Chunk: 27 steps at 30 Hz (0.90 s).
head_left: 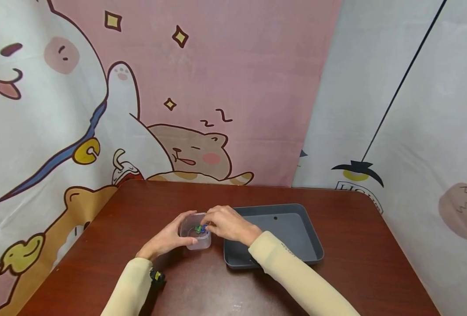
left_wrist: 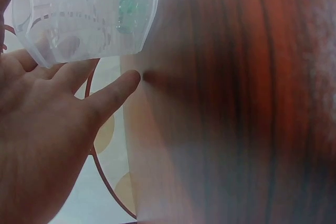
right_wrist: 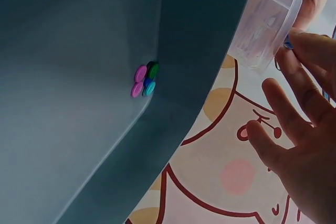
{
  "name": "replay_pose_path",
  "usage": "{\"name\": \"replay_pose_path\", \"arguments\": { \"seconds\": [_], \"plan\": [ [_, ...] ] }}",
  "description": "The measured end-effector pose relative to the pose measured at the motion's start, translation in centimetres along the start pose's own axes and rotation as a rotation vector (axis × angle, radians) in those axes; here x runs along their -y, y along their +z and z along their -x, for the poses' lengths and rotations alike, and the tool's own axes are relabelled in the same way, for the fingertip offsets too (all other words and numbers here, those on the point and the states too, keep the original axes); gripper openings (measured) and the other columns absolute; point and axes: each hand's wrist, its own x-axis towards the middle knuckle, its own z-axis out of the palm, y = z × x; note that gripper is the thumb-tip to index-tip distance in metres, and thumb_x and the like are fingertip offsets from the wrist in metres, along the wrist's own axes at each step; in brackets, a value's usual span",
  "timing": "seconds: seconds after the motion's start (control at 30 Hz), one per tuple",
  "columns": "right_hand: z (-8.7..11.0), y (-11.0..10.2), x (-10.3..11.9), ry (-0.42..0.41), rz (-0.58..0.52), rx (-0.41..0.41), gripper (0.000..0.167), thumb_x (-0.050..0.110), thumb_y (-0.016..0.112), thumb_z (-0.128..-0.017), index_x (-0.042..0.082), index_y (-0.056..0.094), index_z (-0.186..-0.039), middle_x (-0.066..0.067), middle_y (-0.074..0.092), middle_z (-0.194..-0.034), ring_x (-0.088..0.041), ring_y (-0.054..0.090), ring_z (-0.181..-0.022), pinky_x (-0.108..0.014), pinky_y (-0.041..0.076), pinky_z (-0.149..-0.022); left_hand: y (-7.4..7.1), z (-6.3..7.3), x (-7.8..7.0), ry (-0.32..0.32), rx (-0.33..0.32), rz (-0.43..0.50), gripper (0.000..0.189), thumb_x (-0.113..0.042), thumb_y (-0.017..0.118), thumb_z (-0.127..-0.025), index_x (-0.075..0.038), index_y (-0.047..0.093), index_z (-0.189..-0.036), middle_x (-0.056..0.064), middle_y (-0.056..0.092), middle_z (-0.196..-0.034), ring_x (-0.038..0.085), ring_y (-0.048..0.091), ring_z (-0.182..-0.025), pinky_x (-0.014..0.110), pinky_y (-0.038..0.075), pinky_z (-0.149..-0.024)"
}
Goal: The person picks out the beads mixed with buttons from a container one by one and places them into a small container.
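Note:
My left hand point(head_left: 165, 240) grips a clear plastic container point(head_left: 199, 244), its thumb along the near side and its fingers on the far left. A few small green and blue pieces point(head_left: 199, 229) lie inside, and through the wall they show as a blue and green cluster point(left_wrist: 126, 3) in the left wrist view. My right hand point(head_left: 230, 224) reaches over the container's right rim. Between its thumb and forefinger it pinches a small blue piece point(right_wrist: 288, 42), mostly hidden by the fingertips. The other fingers of that hand are spread.
A shallow grey tray point(head_left: 292, 235) stands to the right, partly under my right wrist. In one corner of it lie several small oval pieces point(right_wrist: 139, 77), pink, dark green, blue and light blue. The brown wooden table point(head_left: 202, 289) meets a cartoon-print cloth point(head_left: 265, 109) at the back.

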Motion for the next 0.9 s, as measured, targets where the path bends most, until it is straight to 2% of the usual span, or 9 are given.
{"name": "replay_pose_path", "arguments": {
  "seconds": [0.2, 0.43, 0.63, 0.77, 0.9],
  "plan": [
    [0.0, 0.1, 0.2, -0.017, 0.023, 0.007, 0.021, 0.019, 0.077, -0.096, 0.016, 0.080, -0.116, 0.005, 0.074, -0.112, -0.012, 0.066, -0.105, -0.032, 0.052, -0.095, 0.2, 0.4, 0.0, -0.006, -0.002, -0.009, 0.090, -0.031, 0.085, -0.088, -0.019, 0.033, -0.160, 0.010, 0.045, -0.153, 0.033, 0.051, -0.131, 0.053, 0.040, -0.108],
    [0.3, -0.5, 0.1, 0.023, 0.006, 0.019, 0.024, 0.020, 0.076, -0.097, 0.018, 0.078, -0.120, 0.006, 0.073, -0.112, -0.011, 0.065, -0.106, -0.034, 0.051, -0.098, 0.1, 0.3, -0.2, -0.006, 0.005, -0.020, 0.092, -0.032, 0.085, -0.087, -0.018, 0.032, -0.160, 0.011, 0.043, -0.155, 0.034, 0.047, -0.135, 0.059, 0.038, -0.111],
    [1.7, -2.8, -0.8, 0.038, 0.005, -0.005, 0.026, 0.022, 0.071, -0.100, 0.017, 0.075, -0.126, 0.003, 0.071, -0.122, -0.016, 0.064, -0.117, -0.041, 0.049, -0.103, -0.3, 0.1, -0.7, -0.018, 0.003, -0.052, 0.096, -0.038, 0.086, -0.084, -0.022, 0.031, -0.161, 0.011, 0.039, -0.158, 0.033, 0.042, -0.140, 0.063, 0.032, -0.113],
    [3.6, -4.9, -1.7, 0.076, 0.030, -0.009, 0.036, 0.026, 0.072, -0.100, 0.016, 0.069, -0.135, 0.000, 0.067, -0.135, -0.023, 0.055, -0.134, -0.050, 0.041, -0.111, -0.4, 0.2, -0.8, -0.033, -0.003, -0.094, 0.100, -0.041, 0.086, -0.083, -0.023, 0.028, -0.163, 0.009, 0.032, -0.163, 0.034, 0.036, -0.144, 0.067, 0.027, -0.115],
    [5.7, -7.0, -2.9, 0.103, 0.049, -0.051, 0.046, 0.027, 0.073, -0.099, 0.012, 0.064, -0.141, -0.005, 0.061, -0.145, -0.030, 0.047, -0.142, -0.054, 0.037, -0.114, -0.2, 0.1, -0.8, -0.015, -0.003, -0.147, 0.106, -0.043, 0.084, -0.085, -0.021, 0.020, -0.166, 0.011, 0.020, -0.170, 0.037, 0.025, -0.152, 0.068, 0.022, -0.116]
  ]
}}
